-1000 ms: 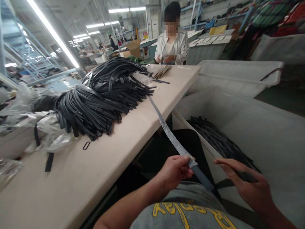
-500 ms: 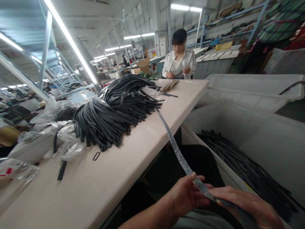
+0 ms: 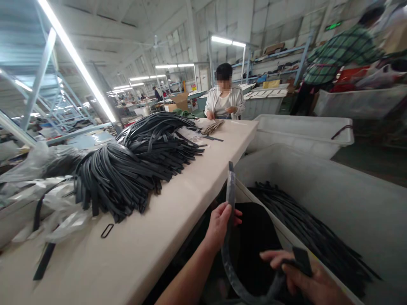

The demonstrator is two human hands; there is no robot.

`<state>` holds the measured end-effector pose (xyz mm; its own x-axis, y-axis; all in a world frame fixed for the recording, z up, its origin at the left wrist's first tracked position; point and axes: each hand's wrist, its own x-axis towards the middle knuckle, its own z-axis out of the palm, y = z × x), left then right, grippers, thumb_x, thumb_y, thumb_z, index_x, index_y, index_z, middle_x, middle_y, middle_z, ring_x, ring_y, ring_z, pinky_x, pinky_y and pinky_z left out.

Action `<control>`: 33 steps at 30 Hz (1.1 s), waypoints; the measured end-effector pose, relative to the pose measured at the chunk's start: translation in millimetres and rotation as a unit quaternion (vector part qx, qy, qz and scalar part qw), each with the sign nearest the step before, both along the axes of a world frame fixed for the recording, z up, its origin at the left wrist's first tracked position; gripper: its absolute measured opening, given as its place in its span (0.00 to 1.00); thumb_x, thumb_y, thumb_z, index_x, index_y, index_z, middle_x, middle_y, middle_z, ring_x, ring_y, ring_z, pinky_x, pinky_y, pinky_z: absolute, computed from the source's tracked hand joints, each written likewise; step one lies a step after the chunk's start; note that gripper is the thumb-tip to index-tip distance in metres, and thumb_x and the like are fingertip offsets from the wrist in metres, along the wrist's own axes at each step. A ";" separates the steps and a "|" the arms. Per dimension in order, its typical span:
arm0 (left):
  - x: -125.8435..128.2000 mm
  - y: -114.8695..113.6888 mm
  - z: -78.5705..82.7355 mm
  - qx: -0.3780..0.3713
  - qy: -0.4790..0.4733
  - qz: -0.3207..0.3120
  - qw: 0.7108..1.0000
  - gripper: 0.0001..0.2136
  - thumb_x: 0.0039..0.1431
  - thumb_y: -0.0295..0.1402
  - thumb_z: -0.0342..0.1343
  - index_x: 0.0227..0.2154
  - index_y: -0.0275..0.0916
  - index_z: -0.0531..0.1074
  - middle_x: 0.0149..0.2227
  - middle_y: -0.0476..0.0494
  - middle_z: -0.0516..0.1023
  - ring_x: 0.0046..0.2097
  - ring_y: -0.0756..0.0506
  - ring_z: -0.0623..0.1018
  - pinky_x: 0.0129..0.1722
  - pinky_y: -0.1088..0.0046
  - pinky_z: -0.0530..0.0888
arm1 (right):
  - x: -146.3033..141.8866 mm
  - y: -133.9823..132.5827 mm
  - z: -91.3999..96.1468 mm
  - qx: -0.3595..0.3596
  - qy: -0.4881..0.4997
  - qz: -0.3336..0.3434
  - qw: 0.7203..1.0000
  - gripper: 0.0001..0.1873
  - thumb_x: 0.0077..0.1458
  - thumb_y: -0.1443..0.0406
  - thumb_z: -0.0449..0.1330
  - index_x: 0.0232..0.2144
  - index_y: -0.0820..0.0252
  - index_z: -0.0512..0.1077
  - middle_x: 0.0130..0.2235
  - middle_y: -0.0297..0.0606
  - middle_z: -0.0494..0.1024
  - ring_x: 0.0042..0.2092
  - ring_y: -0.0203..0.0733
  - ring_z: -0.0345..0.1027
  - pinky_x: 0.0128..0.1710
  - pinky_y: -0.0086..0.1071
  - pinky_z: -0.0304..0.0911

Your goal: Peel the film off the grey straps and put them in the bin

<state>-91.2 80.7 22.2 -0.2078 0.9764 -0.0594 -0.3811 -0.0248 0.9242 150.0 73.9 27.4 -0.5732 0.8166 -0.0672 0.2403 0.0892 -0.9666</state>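
A long dark grey strap hangs in a loop between my two hands, above my lap. My left hand pinches it below one end, which stands up near the table edge. Toward the other end, my right hand grips the strap, with the dark tip poking up past the fingers. A big heap of dark straps lies on the table to the left. Near its front lies a small black rectangular ring.
On my right, a large pale bin holds several dark straps; another pale bin stands behind it. Crumpled clear plastic covers the table's left side. A person in a white jacket sits at the far end; another in green plaid bends at the right.
The strap's far end has come off the table and now stands up above my left hand. My left hand moved up and left; my right hand drew apart, and the strap curves between them.
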 end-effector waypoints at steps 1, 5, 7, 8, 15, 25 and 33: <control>0.9 -11.2 -0.1 0.000 0.017 -0.035 0.999 0.24 0.58 0.50 0.56 0.45 0.33 0.73 0.33 0.42 0.79 0.28 0.52 0.75 0.31 0.76 0.69 | -3.9 10.1 3.2 0.006 0.028 -0.017 0.999 0.21 0.57 0.45 0.59 0.33 0.54 0.80 0.50 0.45 0.78 0.23 0.38 0.68 0.24 0.33 0.70; 1.6 -56.1 -12.5 -0.033 0.072 -0.114 0.990 0.23 0.59 0.51 0.55 0.39 0.32 0.76 0.33 0.41 0.78 0.29 0.51 0.74 0.32 0.74 0.69 | -8.8 46.4 14.7 0.026 0.068 -0.041 0.996 0.18 0.58 0.50 0.61 0.37 0.56 0.79 0.60 0.46 0.70 0.25 0.37 0.68 0.22 0.32 0.65; 1.2 -72.4 -21.7 -0.052 0.092 -0.135 0.985 0.23 0.59 0.51 0.55 0.38 0.32 0.77 0.32 0.41 0.78 0.29 0.50 0.73 0.33 0.74 0.68 | -9.2 55.4 18.1 0.030 0.086 -0.041 0.995 0.17 0.59 0.51 0.61 0.37 0.57 0.79 0.60 0.46 0.69 0.26 0.36 0.68 0.24 0.32 0.65; 0.9 -78.6 -25.9 -0.061 0.102 -0.141 0.983 0.24 0.59 0.52 0.55 0.39 0.32 0.77 0.32 0.41 0.78 0.29 0.50 0.73 0.33 0.74 0.68 | -9.6 57.5 19.2 0.028 0.105 -0.040 0.993 0.17 0.59 0.51 0.61 0.37 0.57 0.79 0.60 0.46 0.69 0.27 0.36 0.68 0.25 0.32 0.66; -8.0 -98.7 -36.5 -0.092 0.160 -0.151 0.971 0.25 0.59 0.54 0.52 0.38 0.34 0.78 0.33 0.41 0.79 0.33 0.47 0.74 0.35 0.73 0.68 | -19.2 52.4 28.1 0.017 0.138 -0.051 0.989 0.18 0.56 0.50 0.64 0.35 0.58 0.79 0.49 0.46 0.79 0.26 0.37 0.68 0.24 0.30 0.67; 28.4 -61.9 16.4 0.026 0.237 -0.121 0.964 0.20 0.58 0.48 0.55 0.42 0.36 0.78 0.35 0.43 0.79 0.37 0.45 0.73 0.38 0.73 0.69 | -52.3 20.6 56.2 0.212 0.047 -0.051 0.975 0.15 0.61 0.53 0.60 0.37 0.54 0.81 0.41 0.40 0.83 0.43 0.50 0.76 0.45 0.39 0.73; 34.8 -98.0 -32.6 -0.037 0.344 -0.199 0.917 0.13 0.57 0.42 0.56 0.28 0.40 0.79 0.29 0.46 0.77 0.35 0.46 0.73 0.39 0.73 0.68 | -8.9 29.9 52.8 0.288 -0.060 -0.184 0.938 0.15 0.60 0.51 0.59 0.34 0.49 0.81 0.35 0.33 0.83 0.37 0.47 0.76 0.42 0.37 0.71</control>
<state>-56.4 -17.3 -10.4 0.1502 0.9817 -0.1167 0.3280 0.0619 0.9426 141.1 103.8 80.1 -0.2625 0.8786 0.3990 0.4612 0.4775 -0.7479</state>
